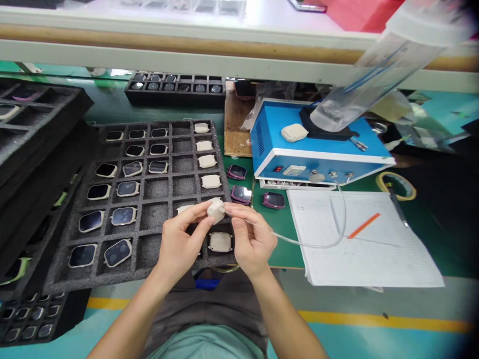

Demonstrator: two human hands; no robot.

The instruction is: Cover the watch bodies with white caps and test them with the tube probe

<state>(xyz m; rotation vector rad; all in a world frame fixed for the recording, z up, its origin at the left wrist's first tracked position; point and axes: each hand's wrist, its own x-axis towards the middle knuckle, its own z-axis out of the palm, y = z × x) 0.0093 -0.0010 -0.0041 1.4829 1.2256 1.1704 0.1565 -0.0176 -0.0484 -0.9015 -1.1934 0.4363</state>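
Above the lower right part of a grey foam tray [156, 194], my left hand [185, 237] pinches a small cream watch case [216, 210] between thumb and fingers. My right hand [251, 238] is closed around the end of a thin clear tube [318, 245], whose tip meets the case's right side. That tube runs to the front of a blue machine [322, 149]. Dark-faced watches [124, 216] fill the tray's left compartments, and cream cases [210, 181] line its right column. Another cream case [220, 242] lies in the compartment between my hands.
Purple watches [274, 200] lie right of the tray. Papers [370, 249] with an orange strip [363, 226], a tape roll [409, 187] and a pen [397, 207] are at the right. Stacked foam trays [37, 124] stand left. A shelf edge [187, 55] crosses above; a clear cylinder [370, 75] tops the machine.
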